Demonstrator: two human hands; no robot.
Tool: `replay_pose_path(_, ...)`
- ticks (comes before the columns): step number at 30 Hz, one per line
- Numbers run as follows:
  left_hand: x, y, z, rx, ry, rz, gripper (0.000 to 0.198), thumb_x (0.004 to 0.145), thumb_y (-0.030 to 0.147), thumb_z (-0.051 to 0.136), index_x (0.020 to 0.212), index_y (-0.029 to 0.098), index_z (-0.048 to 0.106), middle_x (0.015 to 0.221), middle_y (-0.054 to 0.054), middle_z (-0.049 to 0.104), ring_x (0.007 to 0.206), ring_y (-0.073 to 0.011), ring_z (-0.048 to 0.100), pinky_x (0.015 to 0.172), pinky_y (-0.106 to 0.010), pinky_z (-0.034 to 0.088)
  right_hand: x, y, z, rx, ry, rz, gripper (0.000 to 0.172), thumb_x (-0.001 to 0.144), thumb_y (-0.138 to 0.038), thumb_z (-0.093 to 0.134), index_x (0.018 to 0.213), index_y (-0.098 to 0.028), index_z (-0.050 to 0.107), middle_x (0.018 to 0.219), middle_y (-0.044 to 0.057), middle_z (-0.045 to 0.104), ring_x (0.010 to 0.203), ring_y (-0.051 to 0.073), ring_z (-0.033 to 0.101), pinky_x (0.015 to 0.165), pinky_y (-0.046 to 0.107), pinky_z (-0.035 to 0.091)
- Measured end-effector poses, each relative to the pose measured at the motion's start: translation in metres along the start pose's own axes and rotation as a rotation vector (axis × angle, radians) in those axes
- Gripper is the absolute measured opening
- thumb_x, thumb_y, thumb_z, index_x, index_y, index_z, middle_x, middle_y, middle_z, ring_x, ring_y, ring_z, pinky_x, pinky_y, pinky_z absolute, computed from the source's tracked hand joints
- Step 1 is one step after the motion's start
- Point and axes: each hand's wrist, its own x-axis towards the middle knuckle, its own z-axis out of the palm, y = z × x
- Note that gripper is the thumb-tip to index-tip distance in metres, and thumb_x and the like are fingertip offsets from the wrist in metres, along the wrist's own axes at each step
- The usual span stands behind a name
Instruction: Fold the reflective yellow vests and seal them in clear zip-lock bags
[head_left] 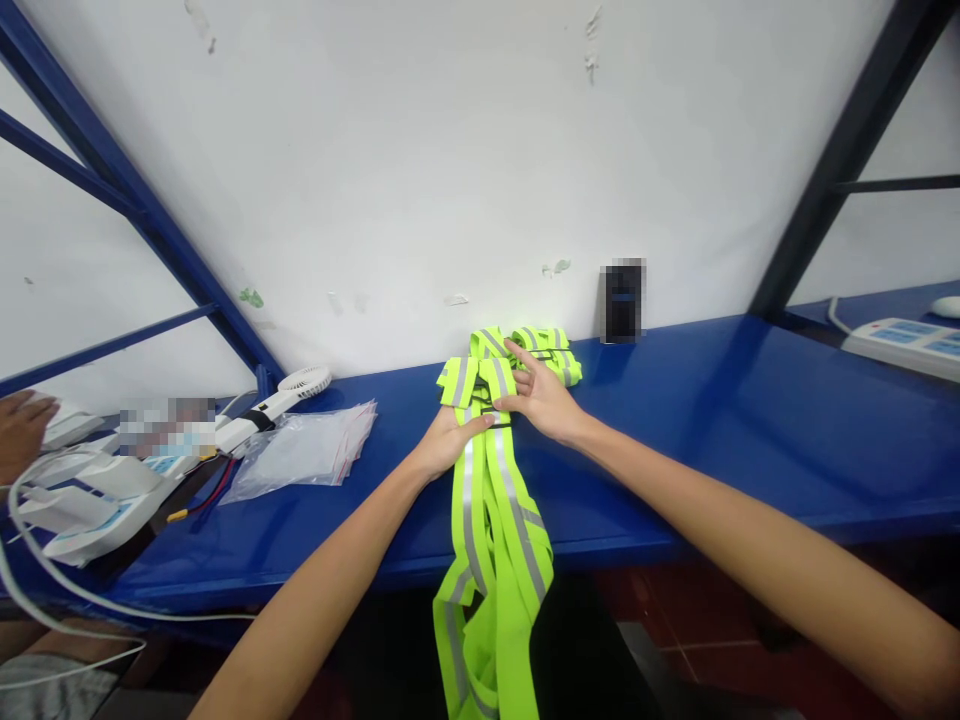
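White fan (pixel 282 403) beside clear plastic bags (pixel 304 450) on blue tabletop (pixel 697 410); dark blurred object (pixel 622 305) upright near wall (pixel 450 180); power strip (pixel 904 346) far right.

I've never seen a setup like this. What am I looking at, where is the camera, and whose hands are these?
There's no machine here: these are a person's bare hands, seen through one camera worn on the head, looking forward and down. The left hand holds yellow-green straps with silvery stripes; the right hand touches them from the other side. Their lower part hangs past the edge of a blue table. Behind lie more folded straps. To the left are clear plastic bags and a small white fan. Another person's hand shows at the left edge.
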Motion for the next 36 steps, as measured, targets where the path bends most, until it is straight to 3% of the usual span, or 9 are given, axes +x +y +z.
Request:
replay_pose_path(4,0.001,-0.001,0.002,-0.062,0.018,-0.080,0.056,0.066,0.032,0.083,0.116,0.015,0.065,0.110,-0.012,0.072,0.103,-0.0293,0.067,0.093,-0.041,0.050,-0.002,-0.002,0.003,-0.047,-0.014,-0.069,0.063,0.066,-0.012,0.068,0.126,-0.019,0.050,0.097,0.005,0.066,0.090,0.020,0.066,0.087,0.039,0.054)
replay_pose_path(10,0.001,-0.004,0.002,-0.166,0.034,-0.173,0.053,0.064,0.032,0.084,0.110,0.013,0.068,0.102,-0.013,0.074,0.092,-0.0291,0.070,0.085,-0.041,0.054,-0.010,-0.003,0.005,-0.273,-0.011,-0.201,0.044,0.077,-0.013,0.056,0.119,-0.023,0.048,0.087,-0.001,0.058,0.072,0.015,0.056,0.080,0.036,0.050)
replay_pose_path(17,0.002,-0.005,0.007,-0.247,0.091,-0.225,0.041,0.069,0.029,0.082,0.104,0.013,0.069,0.093,-0.011,0.075,0.083,-0.0262,0.072,0.083,-0.041,0.055,-0.013,0.003,0.006,-0.389,0.056,-0.314,0.033,0.080,-0.012,0.052,0.110,-0.022,0.052,0.095,0.003,0.061,0.085,0.020,0.059,0.069,0.030,0.048)
replay_pose_path(21,0.001,-0.003,0.009,-0.286,0.153,-0.261,0.040,0.065,0.022,0.082,0.102,0.011,0.069,0.089,-0.011,0.075,0.079,-0.0253,0.071,0.083,-0.042,0.055,-0.013,0.004,0.007,-0.283,0.000,-0.331,0.016,0.084,-0.014,0.051,0.095,-0.022,0.057,0.105,0.005,0.067,0.104,0.022,0.063,0.084,0.036,0.051)
replay_pose_path(24,-0.003,-0.001,0.007,-0.364,0.066,-0.212,0.052,0.062,0.021,0.084,0.111,0.013,0.067,0.094,-0.010,0.075,0.082,-0.0257,0.071,0.085,-0.042,0.054,-0.010,0.006,0.008,-0.136,0.008,-0.323,0.013,0.083,-0.012,0.053,0.090,-0.023,0.057,0.106,0.005,0.070,0.113,0.023,0.063,0.096,0.040,0.048)
replay_pose_path(28,-0.005,0.002,0.006,-0.516,-0.057,-0.080,0.078,0.060,0.037,0.085,0.131,0.020,0.055,0.116,-0.010,0.070,0.097,-0.0276,0.069,0.088,-0.040,0.052,-0.006,0.006,0.007,-0.061,0.076,-0.302,0.015,0.079,-0.009,0.057,0.085,-0.022,0.059,0.102,0.004,0.072,0.115,0.024,0.062,0.096,0.041,0.049)
replay_pose_path(33,-0.004,0.002,0.004,-0.543,-0.025,-0.085,0.071,0.069,0.041,0.077,0.133,0.020,0.053,0.116,-0.010,0.070,0.099,-0.0280,0.068,0.090,-0.040,0.052,-0.003,0.005,0.004,-0.084,0.035,-0.267,0.021,0.080,-0.009,0.055,0.092,-0.022,0.066,0.121,0.006,0.067,0.126,0.025,0.054,0.104,0.044,0.043)
replay_pose_path(36,-0.002,0.000,0.003,-0.562,-0.006,-0.065,0.068,0.071,0.040,0.076,0.132,0.021,0.053,0.119,-0.008,0.069,0.105,-0.0282,0.067,0.094,-0.041,0.050,-0.003,0.007,0.003,-0.084,0.026,-0.263,0.023,0.080,-0.009,0.054,0.095,-0.021,0.067,0.128,0.007,0.063,0.124,0.024,0.056,0.104,0.043,0.044)
